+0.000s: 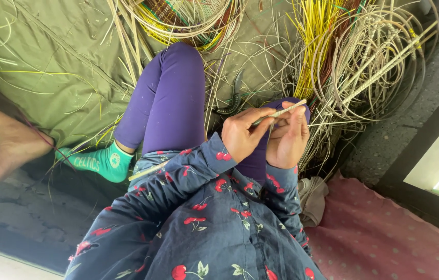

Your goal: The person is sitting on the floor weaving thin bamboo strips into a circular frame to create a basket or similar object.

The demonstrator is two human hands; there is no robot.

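Two hands (266, 136), fingers pinched on a pale cane strip (281, 112).

The bare foot (2, 155) at left runs off the frame edge; the pale strip (280, 111) vanishes inside the left hand (243, 134); the woven basket (188, 13) is cropped at top.

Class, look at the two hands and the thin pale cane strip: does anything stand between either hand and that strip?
Nothing visible does. The left hand and the right hand both already pinch the thin pale cane strip directly with their fingers, above the purple-legginged knee. The dark metal cutters lie apart on the green cloth.
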